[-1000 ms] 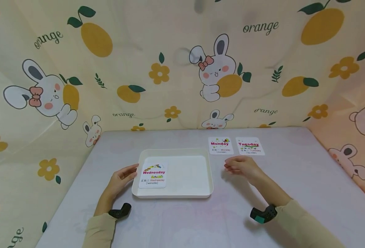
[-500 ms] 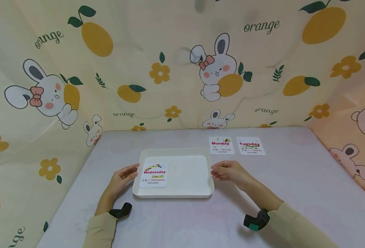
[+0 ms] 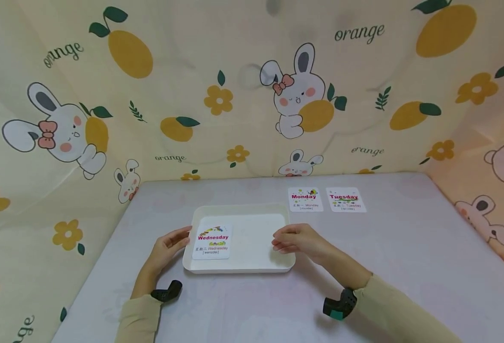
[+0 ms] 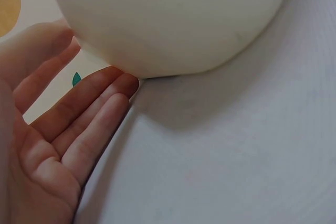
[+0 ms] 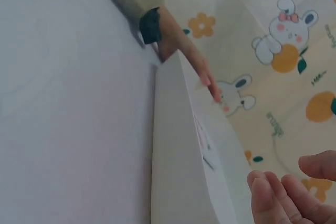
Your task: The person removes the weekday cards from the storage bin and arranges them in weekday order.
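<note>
A white rectangular tray (image 3: pixel 260 264) sits on the table. Inside it, on the left side, lies a square Wednesday card (image 3: pixel 212 242). My left hand (image 3: pixel 166 250) is at the tray's left wall; in the left wrist view its extended fingers (image 4: pixel 102 124) meet the tray's outer corner (image 4: pixel 173 30). Over the tray's right rim hovers my right hand (image 3: pixel 303 242), fingers loosely bent with nothing between them. The right wrist view shows that hand (image 5: pixel 289 198) above the tray's wall (image 5: pixel 178 145), thumb apart from the fingers.
Behind the tray to the right, a Monday card (image 3: pixel 305 199) and a Tuesday card (image 3: pixel 346 199) lie side by side on the pale tablecloth (image 3: pixel 252 309). A printed curtain (image 3: pixel 243 57) with rabbits and oranges stands around the back and sides of the table.
My right hand has moved left and slightly toward me, from beside the Monday card to over the tray's right rim. The left hand, tray and cards stay put.
</note>
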The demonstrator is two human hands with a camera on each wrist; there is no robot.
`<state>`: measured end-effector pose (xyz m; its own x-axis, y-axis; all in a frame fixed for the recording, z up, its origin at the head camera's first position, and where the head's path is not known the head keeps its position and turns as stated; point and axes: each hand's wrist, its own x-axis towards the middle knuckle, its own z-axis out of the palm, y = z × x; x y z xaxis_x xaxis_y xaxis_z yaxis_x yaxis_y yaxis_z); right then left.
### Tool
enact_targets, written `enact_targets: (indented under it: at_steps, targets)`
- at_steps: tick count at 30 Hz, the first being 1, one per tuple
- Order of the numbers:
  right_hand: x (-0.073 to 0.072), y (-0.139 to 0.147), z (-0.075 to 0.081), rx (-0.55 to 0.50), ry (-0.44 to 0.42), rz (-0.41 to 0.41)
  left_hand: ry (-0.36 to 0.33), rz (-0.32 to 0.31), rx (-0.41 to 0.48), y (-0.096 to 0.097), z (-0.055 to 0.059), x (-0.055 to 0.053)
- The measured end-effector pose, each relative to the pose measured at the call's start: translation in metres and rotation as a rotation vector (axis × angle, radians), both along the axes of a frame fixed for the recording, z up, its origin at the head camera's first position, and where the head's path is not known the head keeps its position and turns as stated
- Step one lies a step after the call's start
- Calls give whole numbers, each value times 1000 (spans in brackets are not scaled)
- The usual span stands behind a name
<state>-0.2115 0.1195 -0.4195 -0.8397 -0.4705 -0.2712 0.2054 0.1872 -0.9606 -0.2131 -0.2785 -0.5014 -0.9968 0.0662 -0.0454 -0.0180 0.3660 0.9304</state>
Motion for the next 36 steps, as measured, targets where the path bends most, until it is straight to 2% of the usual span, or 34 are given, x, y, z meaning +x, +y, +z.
enact_targets:
  at_steps: [6, 19, 31, 36]
  targets:
    - [0, -15, 0, 0, 6, 29, -19, 12, -8, 2, 0, 2]
    - [-4, -43, -9, 14, -35, 15, -4, 10, 30, 3, 1, 4]
    - [-9, -68, -21, 56, -90, -37, 8, -4, 30, 3, 0, 1]
    - [-10, -78, -27, 31, -142, -65, 18, -10, 15, 2, 0, 0]
